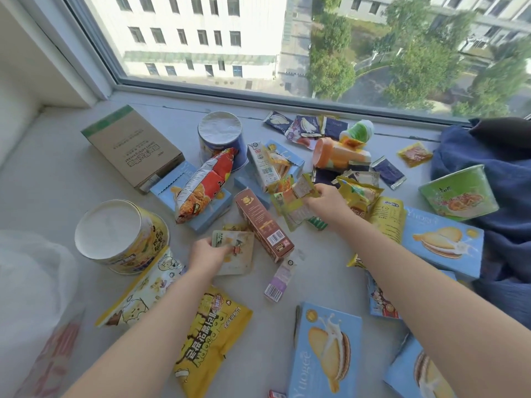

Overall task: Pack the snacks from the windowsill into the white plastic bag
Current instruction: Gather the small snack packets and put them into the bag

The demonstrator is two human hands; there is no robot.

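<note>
**Q:** Forearms fill the bottom of view. What's under them?

**Me:** Yellow popcorn bag (211,337) under my left arm, blue biscuit box (324,351) between the arms, both flat on the windowsill (57,179).

**Q:** Left hand?

**Me:** My left hand (208,254) is on a pale flat pouch (237,255), fingers curled over its near-left edge. Pouch lies on the sill, just beside the brown carton (263,225).

**Q:** Right hand?

**Me:** My right hand (326,203) is closed on a bunch of small yellow-green packets (296,201), pinched at their right end, mid-pile.

**Q:** Bag?

**Me:** White plastic bag (31,285) sits at far left, near the yellow tub (120,237). Blurred; can't tell what's inside.

**Q:** Rest of the snacks?

**Me:** Spread over the sill: red chip bag (205,186) on a blue box, blue tub (221,139), green noodle bowl (458,192) on blue cloth (505,173) at right.
</note>
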